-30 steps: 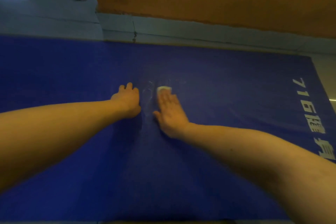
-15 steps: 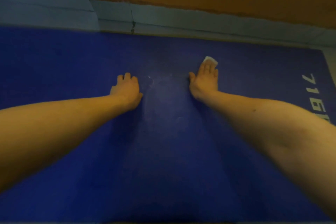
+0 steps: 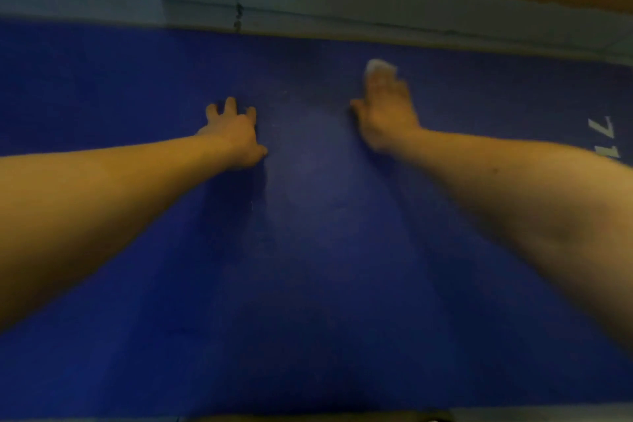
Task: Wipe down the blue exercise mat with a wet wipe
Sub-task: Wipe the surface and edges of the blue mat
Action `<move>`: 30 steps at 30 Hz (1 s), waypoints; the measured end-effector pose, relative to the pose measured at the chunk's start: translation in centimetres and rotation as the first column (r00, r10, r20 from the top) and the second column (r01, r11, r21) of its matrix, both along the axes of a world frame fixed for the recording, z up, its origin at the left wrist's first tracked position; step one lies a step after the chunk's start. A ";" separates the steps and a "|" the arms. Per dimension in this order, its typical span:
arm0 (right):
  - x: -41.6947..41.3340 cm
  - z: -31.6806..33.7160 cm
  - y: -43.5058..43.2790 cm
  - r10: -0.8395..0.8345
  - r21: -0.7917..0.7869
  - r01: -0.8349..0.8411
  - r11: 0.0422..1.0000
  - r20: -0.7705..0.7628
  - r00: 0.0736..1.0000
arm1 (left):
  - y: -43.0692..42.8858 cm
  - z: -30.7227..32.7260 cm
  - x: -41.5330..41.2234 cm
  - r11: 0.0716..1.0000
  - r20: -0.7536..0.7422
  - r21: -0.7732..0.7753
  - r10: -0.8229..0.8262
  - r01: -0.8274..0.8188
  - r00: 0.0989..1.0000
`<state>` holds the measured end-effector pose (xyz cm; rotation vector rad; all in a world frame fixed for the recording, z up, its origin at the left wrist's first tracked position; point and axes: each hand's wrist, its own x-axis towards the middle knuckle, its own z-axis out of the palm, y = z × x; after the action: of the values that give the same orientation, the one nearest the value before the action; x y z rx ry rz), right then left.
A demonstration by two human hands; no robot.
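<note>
Our left hand (image 3: 233, 134), fingers spread and empty, resting on the blue mat (image 3: 308, 267), our right hand (image 3: 387, 110) flat, pressing the wet wipe (image 3: 378, 66) near the mat's far edge

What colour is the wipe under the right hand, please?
White; the wipe peeks past the right hand in the head view.

Matt, finely textured blue mat (image 3: 308, 267); soft white cloth-like wipe (image 3: 378, 66); smooth pale floor tiles (image 3: 342, 7) with a faint sheen.
</note>
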<state>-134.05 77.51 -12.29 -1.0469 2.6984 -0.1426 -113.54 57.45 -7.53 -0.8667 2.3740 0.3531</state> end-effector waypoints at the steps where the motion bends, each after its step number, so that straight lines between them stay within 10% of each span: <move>1: -2.6 0.3 1.0 -0.127 0.054 0.126 0.991 0.003 0.992 | 0.0 0.1 0.0 1.000 0.008 -0.007 -0.016 0.016 1.000; 6: -4.3 0.6 -0.1 -0.355 0.108 0.348 0.931 0.052 0.933 | 0.0 0.3 -0.3 0.999 0.028 -0.025 -0.030 0.031 0.999; 11: 4.7 -0.5 -5.7 0.060 -0.106 -0.054 0.993 0.056 0.997 | 0.2 0.1 -0.4 0.999 0.009 -0.041 0.003 -0.003 1.000; 17: 8.1 -0.4 -7.3 0.532 -0.088 -0.528 0.844 0.032 0.846 | 0.3 0.2 -0.6 0.995 0.020 -0.102 -0.013 0.015 1.000; 24: -3.0 1.1 -5.4 -0.114 0.038 0.112 0.993 0.042 0.993 | -0.1 0.1 0.0 0.994 -0.031 -0.100 -0.042 0.039 0.999; 30: 2.8 1.4 -12.6 -0.079 0.029 0.077 0.997 0.078 0.994 | -0.2 0.0 0.1 0.998 -0.036 -0.061 -0.013 0.011 0.999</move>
<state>-131.30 64.95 -10.85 -0.9096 2.6627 -0.1589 -113.48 57.26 -7.54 -0.8806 2.4337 0.2952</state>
